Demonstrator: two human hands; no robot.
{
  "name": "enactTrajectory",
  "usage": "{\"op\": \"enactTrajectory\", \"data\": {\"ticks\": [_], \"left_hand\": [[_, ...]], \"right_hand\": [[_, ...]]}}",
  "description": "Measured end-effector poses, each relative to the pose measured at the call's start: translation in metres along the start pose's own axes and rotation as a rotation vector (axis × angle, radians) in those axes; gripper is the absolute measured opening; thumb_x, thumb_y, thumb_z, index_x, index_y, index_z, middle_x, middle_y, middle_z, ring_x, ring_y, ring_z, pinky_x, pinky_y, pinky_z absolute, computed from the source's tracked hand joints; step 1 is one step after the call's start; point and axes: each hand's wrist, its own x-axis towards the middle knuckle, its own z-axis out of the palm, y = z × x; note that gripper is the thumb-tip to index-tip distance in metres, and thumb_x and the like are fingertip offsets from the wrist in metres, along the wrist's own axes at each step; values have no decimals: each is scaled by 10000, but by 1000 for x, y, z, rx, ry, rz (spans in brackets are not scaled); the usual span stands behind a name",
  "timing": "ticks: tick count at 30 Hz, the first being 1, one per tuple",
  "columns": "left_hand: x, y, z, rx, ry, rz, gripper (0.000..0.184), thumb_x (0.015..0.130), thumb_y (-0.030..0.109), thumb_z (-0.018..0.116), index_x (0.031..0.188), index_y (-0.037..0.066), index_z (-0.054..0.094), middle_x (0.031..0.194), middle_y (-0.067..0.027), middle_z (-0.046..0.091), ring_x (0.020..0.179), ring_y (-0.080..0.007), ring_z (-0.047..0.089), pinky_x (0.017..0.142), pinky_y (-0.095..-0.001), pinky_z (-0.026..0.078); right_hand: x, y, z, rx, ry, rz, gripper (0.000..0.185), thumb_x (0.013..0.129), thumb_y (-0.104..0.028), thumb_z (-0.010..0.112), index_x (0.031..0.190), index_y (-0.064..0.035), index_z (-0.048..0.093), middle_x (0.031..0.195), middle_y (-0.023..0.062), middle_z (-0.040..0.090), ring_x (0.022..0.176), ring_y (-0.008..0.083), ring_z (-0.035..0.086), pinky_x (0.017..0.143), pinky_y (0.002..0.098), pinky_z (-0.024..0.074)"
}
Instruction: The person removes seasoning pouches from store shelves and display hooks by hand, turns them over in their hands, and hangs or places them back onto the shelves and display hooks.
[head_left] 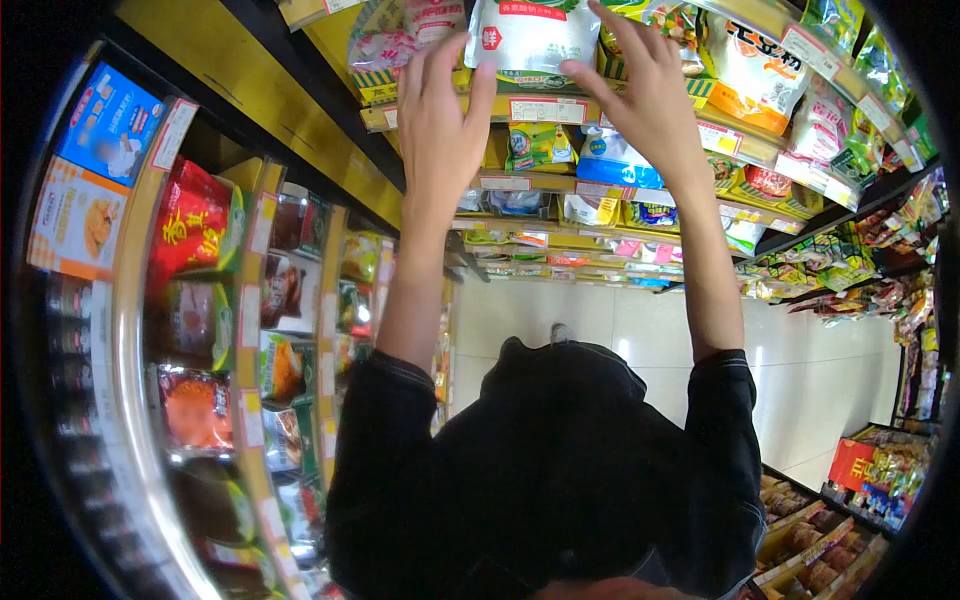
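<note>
A white plastic food bag [532, 42] with a red label and a green picture is at the top of the head view, in front of the upper shelf's packets. My left hand [440, 115] is at its left edge, fingertips against the side. On the right edge, my right hand [645, 95] has its thumb at the lower corner and its index finger higher up. The bag is held between both hands. Its top is cut off by the frame edge. Below it runs the shelf edge with a price tag [548, 110].
Pink-and-white bags [405, 40] stand left of my hands, an orange-and-white bag [757, 70] to the right. Lower shelves hold a blue-and-white bag [620, 158]. Another rack with a red bag [188, 222] lines the left. Pale floor tiles [800, 370] lie below.
</note>
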Motion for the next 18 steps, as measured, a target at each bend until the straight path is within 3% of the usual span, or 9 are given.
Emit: {"op": "enactTrajectory", "data": {"ticks": [2, 5, 8, 11, 12, 15, 16, 18], "left_hand": [[23, 0, 12, 225, 110, 217, 510, 929, 350, 721, 1320, 44, 608, 1248, -173, 625, 1166, -301, 588, 1019, -451, 444], [21, 15, 10, 281, 158, 312, 513, 905, 326, 754, 1303, 35, 610, 1210, -179, 625, 1068, -346, 618, 961, -451, 468], [23, 14, 16, 86, 136, 230, 486, 895, 249, 782, 1283, 27, 591, 1181, -145, 629, 1028, -290, 638, 936, -403, 495], [26, 37, 7, -314, 66, -63, 417, 953, 145, 696, 1328, 49, 542, 1175, -137, 652, 1099, -289, 629, 989, -445, 478], [30, 38, 8, -416, 66, -3, 397, 929, 133, 719, 1281, 38, 561, 1168, -155, 644, 1050, -289, 636, 892, -455, 486], [36, 45, 3, 141, 240, 161, 354, 938, 195, 718, 1207, 18, 571, 1130, -176, 633, 1029, -321, 628, 875, -458, 480], [32, 40, 1, 259, 204, 113, 353, 944, 238, 711, 1170, 9, 566, 1104, -185, 622, 1025, -346, 615, 885, -461, 473], [35, 19, 6, 148, 137, 80, 367, 947, 254, 706, 1176, 7, 562, 1115, -188, 620, 1036, -351, 612, 896, -470, 469]], "right_hand": [[4, 1, 9, -96, -7, -40, 684, 808, -474, 811, 1367, -132, 615, 1266, 171, 636, 1125, 376, 574, 975, 518, 443], [3, -14, 10, -118, -26, 9, 672, 812, -509, 791, 1343, -127, 634, 1262, 166, 641, 1128, 386, 567, 966, 522, 434], [0, -10, 10, -150, 65, -93, 593, 831, -373, 823, 1328, -107, 641, 1256, 122, 652, 1166, 312, 601, 913, 467, 521], [7, -25, -3, 92, -65, 99, 624, 801, -266, 845, 1355, -90, 619, 1316, 215, 595, 1250, 405, 544, 1046, 463, 452], [9, -24, 0, 92, -45, 84, 629, 786, -260, 856, 1343, -78, 626, 1282, 214, 615, 1216, 396, 571, 1033, 458, 462], [9, -22, 1, 122, -29, 86, 606, 778, -240, 861, 1316, -65, 643, 1254, 210, 636, 1180, 396, 599, 1006, 452, 486], [8, -23, -1, 152, -22, 96, 598, 766, -221, 868, 1299, -58, 652, 1250, 201, 647, 1168, 387, 617, 992, 445, 504], [8, -18, -1, 156, -19, 72, 602, 760, -214, 872, 1298, -58, 652, 1260, 195, 648, 1176, 377, 620, 995, 439, 507]]}}
